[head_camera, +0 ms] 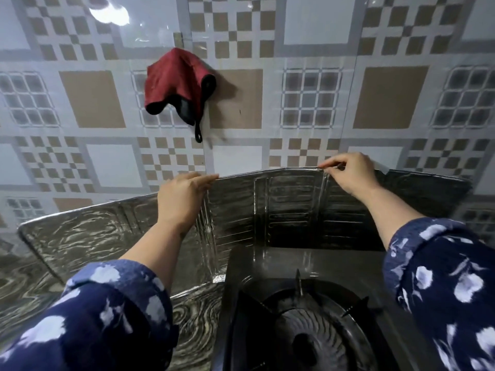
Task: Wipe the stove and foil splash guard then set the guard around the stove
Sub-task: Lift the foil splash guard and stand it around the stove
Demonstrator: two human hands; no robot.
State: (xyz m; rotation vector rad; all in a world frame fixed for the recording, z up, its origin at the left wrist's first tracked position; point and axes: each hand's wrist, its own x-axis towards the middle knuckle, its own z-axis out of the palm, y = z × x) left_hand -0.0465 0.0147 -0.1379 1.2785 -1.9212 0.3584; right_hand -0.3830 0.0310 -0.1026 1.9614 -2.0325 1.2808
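Note:
The foil splash guard (289,207) stands upright in folded panels behind and to the left of the black gas stove (302,311). My left hand (182,196) pinches the guard's top edge at a left fold. My right hand (351,174) pinches the top edge at the right fold of the middle panel. The guard's left panel (80,236) splays outward over the counter, and its right panel (426,194) runs back toward the wall. The burner and pan support show at the bottom.
A red and black cloth (176,84) hangs on the tiled wall (107,162) above the guard. A dark swirl-patterned counter (198,317) lies left of the stove. My blue flowered sleeves fill the lower corners.

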